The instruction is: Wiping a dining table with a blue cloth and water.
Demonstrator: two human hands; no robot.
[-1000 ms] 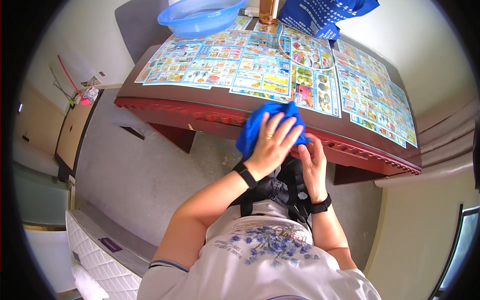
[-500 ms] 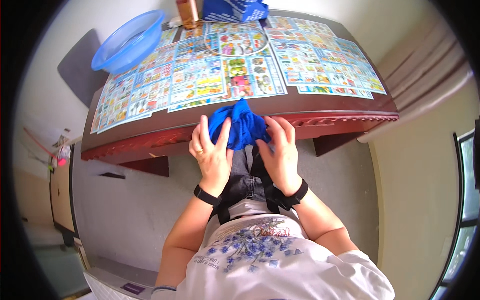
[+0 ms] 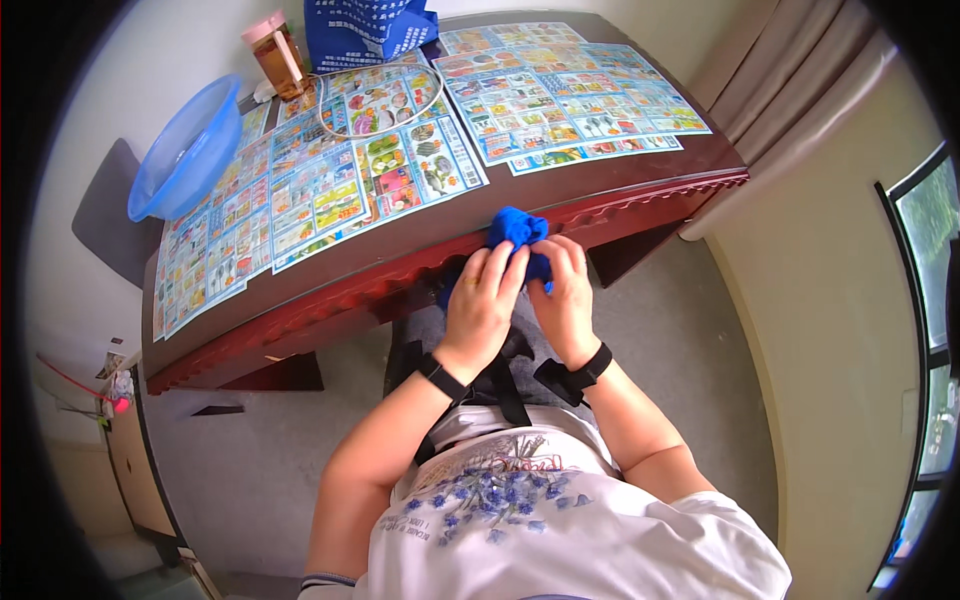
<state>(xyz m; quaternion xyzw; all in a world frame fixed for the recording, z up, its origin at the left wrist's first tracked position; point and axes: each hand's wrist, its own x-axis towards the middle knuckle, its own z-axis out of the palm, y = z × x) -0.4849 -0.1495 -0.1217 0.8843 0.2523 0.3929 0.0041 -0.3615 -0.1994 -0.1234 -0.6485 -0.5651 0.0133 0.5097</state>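
A crumpled blue cloth point(image 3: 517, 228) is bunched between my two hands, just in front of the table's near edge. My left hand point(image 3: 484, 307) grips it from the left, fingers closed together against its lower side. From the right, my right hand point(image 3: 564, 297) closes its curled fingers on the same cloth. The cloth's upper part sticks up above the fingertips; some of its lower part is hidden behind my hands. Black straps circle both wrists.
The dark red wooden table point(image 3: 400, 243) carries several printed colour sheets point(image 3: 570, 95). On it stand a light blue basin point(image 3: 190, 150), a pink-lidded jug point(image 3: 277, 58) of brown liquid and a blue bag point(image 3: 360, 35). A white cable point(image 3: 436, 92) loops over the sheets. Curtains point(image 3: 800, 70) hang at right.
The cloth has been gathered into a smaller bundle, and my hands have drawn closer together around it. My view has turned, so the table and its things appear shifted left.
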